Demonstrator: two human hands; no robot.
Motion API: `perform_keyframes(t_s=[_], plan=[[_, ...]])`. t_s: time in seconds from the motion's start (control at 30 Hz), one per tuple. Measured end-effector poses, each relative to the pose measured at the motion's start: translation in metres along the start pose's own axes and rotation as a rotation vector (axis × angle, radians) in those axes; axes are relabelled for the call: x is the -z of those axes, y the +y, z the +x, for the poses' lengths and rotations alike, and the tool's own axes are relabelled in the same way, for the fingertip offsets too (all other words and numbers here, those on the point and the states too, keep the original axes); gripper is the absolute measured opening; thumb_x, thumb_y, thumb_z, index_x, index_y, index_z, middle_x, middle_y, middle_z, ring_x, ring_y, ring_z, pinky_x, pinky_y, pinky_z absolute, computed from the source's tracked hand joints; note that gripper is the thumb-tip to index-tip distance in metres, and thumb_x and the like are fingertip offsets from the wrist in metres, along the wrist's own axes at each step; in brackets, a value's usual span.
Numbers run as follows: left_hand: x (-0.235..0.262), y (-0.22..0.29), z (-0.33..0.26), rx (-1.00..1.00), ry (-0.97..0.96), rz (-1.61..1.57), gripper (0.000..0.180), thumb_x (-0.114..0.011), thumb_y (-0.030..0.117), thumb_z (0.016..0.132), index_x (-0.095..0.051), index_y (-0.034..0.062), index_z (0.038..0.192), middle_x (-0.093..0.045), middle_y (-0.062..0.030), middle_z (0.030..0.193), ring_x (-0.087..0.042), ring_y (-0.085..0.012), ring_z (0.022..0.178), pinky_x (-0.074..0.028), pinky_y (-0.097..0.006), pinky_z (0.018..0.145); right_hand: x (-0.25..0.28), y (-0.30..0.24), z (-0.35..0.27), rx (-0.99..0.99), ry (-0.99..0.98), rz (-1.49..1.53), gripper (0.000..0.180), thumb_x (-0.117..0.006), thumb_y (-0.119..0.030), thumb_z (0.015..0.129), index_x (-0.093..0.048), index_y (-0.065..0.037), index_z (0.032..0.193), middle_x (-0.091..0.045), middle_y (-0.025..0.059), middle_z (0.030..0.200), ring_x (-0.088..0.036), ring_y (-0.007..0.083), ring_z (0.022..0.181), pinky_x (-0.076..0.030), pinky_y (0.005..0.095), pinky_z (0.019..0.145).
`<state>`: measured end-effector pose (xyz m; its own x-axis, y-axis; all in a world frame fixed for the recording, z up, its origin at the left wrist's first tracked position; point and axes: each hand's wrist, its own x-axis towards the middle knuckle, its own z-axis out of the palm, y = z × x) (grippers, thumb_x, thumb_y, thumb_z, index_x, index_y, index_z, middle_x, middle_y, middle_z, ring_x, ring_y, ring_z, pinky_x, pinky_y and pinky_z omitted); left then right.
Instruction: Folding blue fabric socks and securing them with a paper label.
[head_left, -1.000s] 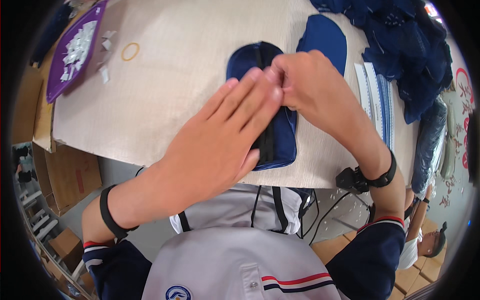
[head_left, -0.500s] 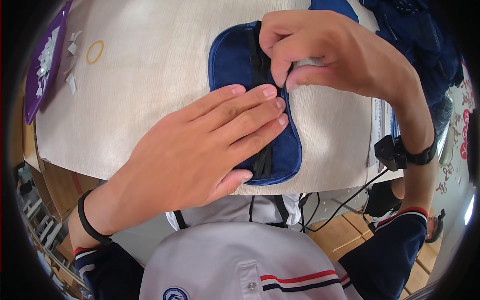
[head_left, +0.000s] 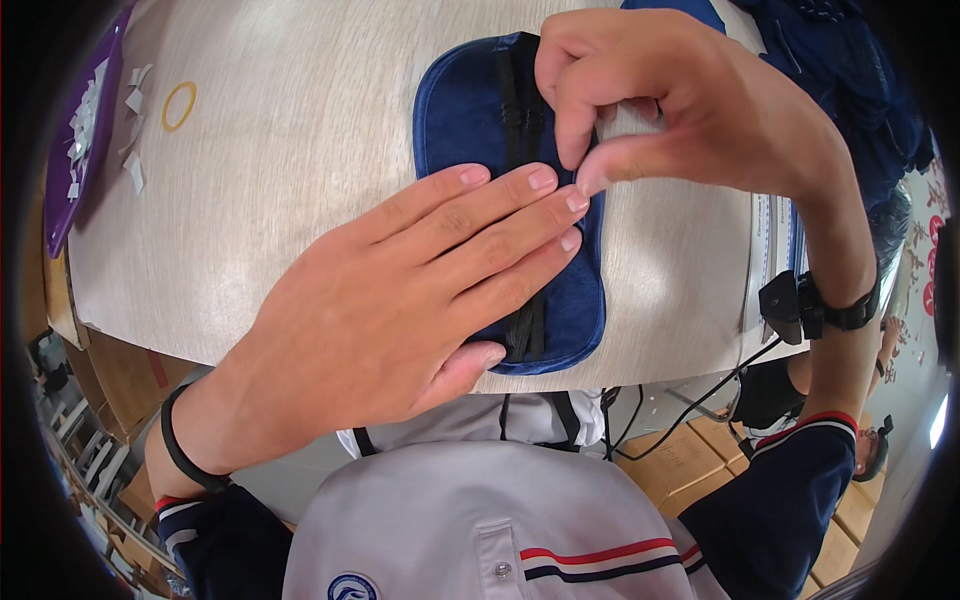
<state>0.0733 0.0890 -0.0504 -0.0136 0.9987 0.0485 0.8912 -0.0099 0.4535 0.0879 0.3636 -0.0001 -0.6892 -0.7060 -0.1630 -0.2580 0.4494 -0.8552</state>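
Observation:
A dark blue sleep mask [head_left: 462,112] lies lengthwise on the pale wooden table [head_left: 300,130], its black elastic strap [head_left: 512,100] running down its middle. My left hand [head_left: 400,300] lies flat on the mask's near half, fingers together and pressing it down. At the mask's far half, my right hand [head_left: 660,100] pinches the black strap between thumb and forefinger. The mask's near end reaches the table's front edge.
A yellow rubber band [head_left: 180,105] and small white paper scraps [head_left: 133,170] lie at the far left, beside a purple tray [head_left: 75,150] holding more scraps. A heap of dark blue fabric [head_left: 850,90] sits at the right. Cardboard boxes [head_left: 130,380] stand below the table.
The view has come closer over the mask. My left hand has slid flat onto the mask's near half, and my right hand has shifted along the strap, still pinching it.

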Motion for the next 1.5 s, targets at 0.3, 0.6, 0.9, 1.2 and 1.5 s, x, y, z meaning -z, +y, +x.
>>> perform_keyframes(t_s=[0.3,0.6,0.9,1.2,1.5], plan=[[-0.002,0.000,0.002,-0.022,0.036,-0.012,0.077,-0.063,0.021,0.072,-0.053,0.0083,0.148,-0.044,-0.0054,0.161,-0.037,-0.0248,0.151,-0.029,-0.045,0.124,-0.028,-0.007,-0.010,-0.201,0.212,-0.439,0.018,-0.078,-0.003,0.080,-0.067,-0.005,0.094,-0.063,0.0038,0.101,-0.060,0.0224,0.085,-0.050,0.0319,0.074],[-0.007,-0.002,0.004,-0.077,0.051,-0.094,0.077,-0.067,0.015,0.072,-0.053,0.0103,0.147,-0.044,-0.0037,0.161,-0.036,-0.0218,0.152,-0.025,-0.041,0.126,0.019,-0.002,-0.025,-0.804,0.662,-0.503,0.050,-0.078,-0.014,0.087,-0.059,0.005,0.129,-0.065,0.0082,0.109,-0.060,0.0135,0.097,-0.050,0.0257,0.087],[-0.007,0.001,0.004,-0.089,0.063,-0.093,0.075,-0.067,0.016,0.075,-0.052,0.0104,0.149,-0.043,-0.0037,0.162,-0.035,-0.0208,0.152,-0.025,-0.040,0.127,0.052,0.023,-0.063,-0.845,0.607,-0.281,0.089,-0.082,-0.033,0.077,-0.046,0.001,0.151,-0.062,0.0170,0.132,-0.060,0.0260,0.122,-0.048,0.0396,0.105],[-0.007,0.001,0.006,-0.087,0.103,-0.096,0.075,-0.068,0.019,0.076,-0.052,0.0109,0.149,-0.048,-0.0046,0.157,-0.041,-0.0217,0.148,-0.027,-0.040,0.126,0.069,-0.037,-0.094,-0.256,0.390,0.397,0.048,-0.077,-0.005,0.085,-0.054,0.007,0.125,-0.068,0.0149,0.104,-0.069,0.0176,0.092,-0.056,0.0271,0.085],[-0.005,0.001,0.001,-0.064,-0.024,-0.112,0.054,-0.066,0.022,0.079,-0.061,0.0087,0.132,-0.066,-0.0108,0.129,-0.060,-0.0255,0.123,-0.042,-0.042,0.113,-0.020,0.002,-0.009,-0.352,0.371,0.326,0.034,-0.075,-0.002,0.088,-0.060,0.000,0.118,-0.071,0.0047,0.098,-0.065,0.0083,0.088,-0.053,0.0226,0.078]])
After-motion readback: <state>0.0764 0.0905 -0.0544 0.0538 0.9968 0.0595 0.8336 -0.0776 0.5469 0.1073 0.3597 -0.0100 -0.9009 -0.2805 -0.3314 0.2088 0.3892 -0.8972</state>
